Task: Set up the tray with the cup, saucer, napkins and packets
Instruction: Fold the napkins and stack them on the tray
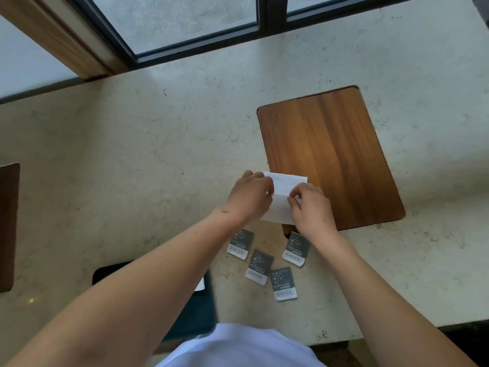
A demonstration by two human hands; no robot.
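Note:
A white paper napkin is held between both hands above the near left corner of the wooden tray. My left hand pinches its left edge and my right hand pinches its right side at a fold line. The napkin is partly folded across the middle. Several dark grey packets with white ends lie on the stone counter just below the hands, such as one, another and a third. No cup or saucer is in view.
A stone counter runs under a dark-framed window. A dark flat object lies near the front edge beneath my left forearm. Another wooden board shows at the far left edge.

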